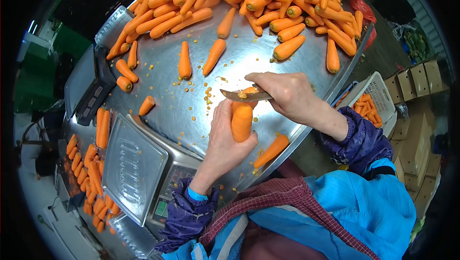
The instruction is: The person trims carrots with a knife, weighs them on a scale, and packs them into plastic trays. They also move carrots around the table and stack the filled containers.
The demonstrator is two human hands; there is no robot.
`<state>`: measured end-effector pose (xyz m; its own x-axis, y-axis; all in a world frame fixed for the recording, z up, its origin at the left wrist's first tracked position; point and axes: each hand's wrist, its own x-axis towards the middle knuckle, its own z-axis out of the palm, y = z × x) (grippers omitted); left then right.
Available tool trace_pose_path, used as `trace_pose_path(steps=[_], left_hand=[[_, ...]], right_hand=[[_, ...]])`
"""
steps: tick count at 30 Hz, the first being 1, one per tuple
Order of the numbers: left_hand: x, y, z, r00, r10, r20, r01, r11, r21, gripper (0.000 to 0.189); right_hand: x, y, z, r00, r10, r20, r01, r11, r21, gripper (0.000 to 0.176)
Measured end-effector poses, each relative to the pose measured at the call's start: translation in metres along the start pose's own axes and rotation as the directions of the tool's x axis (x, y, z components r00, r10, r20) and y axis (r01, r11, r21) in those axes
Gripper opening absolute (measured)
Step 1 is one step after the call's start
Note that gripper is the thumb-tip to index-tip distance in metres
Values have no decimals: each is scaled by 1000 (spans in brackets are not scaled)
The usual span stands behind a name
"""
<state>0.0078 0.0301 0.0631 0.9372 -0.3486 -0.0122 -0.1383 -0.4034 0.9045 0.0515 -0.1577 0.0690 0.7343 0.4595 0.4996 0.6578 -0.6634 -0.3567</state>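
Note:
My left hand (pixel 224 135) is wrapped round a thick orange carrot (pixel 242 123) over the metal table (pixel 167 83). Closed on the handle of a knife, my right hand (pixel 287 95) is just above and to the right of it. The curved knife blade (pixel 258 96) lies across the far end of the carrots at my left hand, with a small cut piece (pixel 242 95) on it. Behind the blade another bit of orange carrot shows, partly hidden. A loose carrot (pixel 271 151) rests near the table's front edge, right of my left hand.
A large carrot pile (pixel 268 1) covers the table's far side. At the left are a weighing scale (pixel 136 166), a dark device (pixel 88 85) and more carrots (pixel 93 174). Small trimmings dot the metal. Beyond the right edge stand a white crate (pixel 378 92) with carrots and cardboard boxes (pixel 417 140).

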Motion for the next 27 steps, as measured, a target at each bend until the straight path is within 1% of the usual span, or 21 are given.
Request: trace_pose_path(steps=[1, 2, 4, 6, 8, 9, 11, 12, 13, 14, 15, 16, 17, 18, 20, 21, 22, 23, 24, 26, 27], left_hand=[[0, 1, 1, 1000, -21, 14, 21, 1000, -19, 66], [0, 1, 1, 999, -41, 28, 42, 998, -37, 65], [0, 3, 1, 999, -33, 32, 34, 999, -37, 65], [0, 1, 1, 999, -27, 35, 28, 999, -37, 65], [-2, -4, 2, 1000, 2, 10, -3, 1000, 29, 66], [-2, -2, 1, 1000, 6, 7, -6, 1000, 30, 66], [-2, 4, -2, 997, -72, 17, 74, 977, -201, 67], [0, 2, -4, 998, -65, 10, 65, 978, -201, 67], [1, 0, -8, 978, -198, 68, 203, 818, -539, 69], [1, -2, -10, 939, -297, 173, 312, 528, -790, 71], [0, -7, -11, 927, -331, 178, 297, 355, -887, 70], [0, -12, -13, 928, -330, 174, 294, 358, -886, 70], [1, -18, -17, 919, -338, 203, 262, 137, -955, 69], [1, -23, -21, 911, -341, 234, 216, -91, -972, 68], [1, -28, -29, 912, -365, 188, 169, -83, -982, 67], [2, -29, -33, 923, -350, 162, 107, -172, -979, 68], [2, -31, -38, 931, -339, 131, 41, -260, -965, 68], [2, -40, -42, 939, -324, 115, 4, -325, -946, 62], [2, -41, -45, 932, -349, 95, -25, -324, -946, 62], [2, -45, -55, 914, -405, -8, -133, -281, -951, 68], [2, -49, -58, 906, -423, -18, -172, -328, -929, 69]], right_hand=[[0, 0, 0, 1000, -24, -9, 24, 999, -44, 26], [-1, 0, 0, 1000, -23, -9, 23, 999, -44, 26], [-2, 0, 0, 999, -36, -14, 35, 996, -80, 27], [-2, -1, 1, 1000, -8, 1, 8, 999, -52, 28], [-3, 6, 4, 1000, 17, 18, -16, 1000, -26, 30], [-4, 19, 9, 989, 137, 48, -136, 990, -26, 28], [-1, 48, 22, 922, 371, 109, -373, 928, 0, 19], [4, 60, 29, 926, 364, 104, -365, 931, -3, 19], [8, 70, 35, 887, 440, 144, -455, 884, 103, 19], [13, 77, 39, 839, 508, 194, -541, 815, 206, 18], [22, 81, 43, 805, 529, 267, -588, 770, 248, 18], [31, 91, 53, 808, 527, 265, -585, 771, 251, 18], [37, 104, 69, 830, 487, 271, -548, 802, 236, 20], [44, 118, 86, 850, 447, 280, -510, 831, 221, 23], [67, 144, 113, 867, 423, 263, -471, 868, 157, 29], [79, 157, 126, 851, 441, 287, -486, 867, 109, 38], [90, 173, 142, 854, 430, 294, -479, 870, 118, 38], [99, 189, 158, 888, 392, 241, -409, 912, 24, 41], [107, 199, 173, 919, 340, 200, -334, 940, -65, 45], [123, 209, 185, 873, 381, 303, -343, 923, -173, 49], [126, 221, 195, 872, 360, 333, -323, 932, -163, 49]])
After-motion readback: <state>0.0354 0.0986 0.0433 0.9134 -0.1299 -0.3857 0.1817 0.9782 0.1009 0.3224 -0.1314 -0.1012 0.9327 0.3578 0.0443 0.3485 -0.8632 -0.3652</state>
